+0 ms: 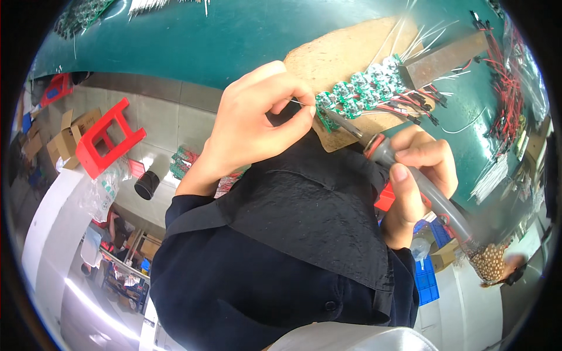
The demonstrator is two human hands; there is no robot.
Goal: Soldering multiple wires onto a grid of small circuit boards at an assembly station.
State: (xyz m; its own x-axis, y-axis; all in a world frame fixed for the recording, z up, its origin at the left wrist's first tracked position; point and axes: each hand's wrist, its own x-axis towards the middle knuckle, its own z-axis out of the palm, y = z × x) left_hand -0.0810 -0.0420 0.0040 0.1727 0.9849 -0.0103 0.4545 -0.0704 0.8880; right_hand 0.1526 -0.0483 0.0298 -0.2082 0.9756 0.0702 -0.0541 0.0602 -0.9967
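Observation:
My left hand [257, 120] is closed in a pinch on a thin wire [297, 102], its fingertips beside the near end of a panel of small green circuit boards [357, 93]. Fingers of my right hand [424, 169] wrap round the grey handle of a soldering iron [430, 193]. The iron's metal tip points up and left, at the boards close to my left fingertips; whether it touches them I cannot tell. Beneath the boards lies a brown work board [333, 55]. A flat metal bar [448, 60] rests across their far end, with red, black and white wires sticking out.
Bundles of red and black wires [504, 96] lie along the right of the green table [193, 44]. White wires [490, 178] hang near its right edge. A red stool [111, 140], a black cup-like container [147, 185] and a blue crate [426, 284] stand lower down.

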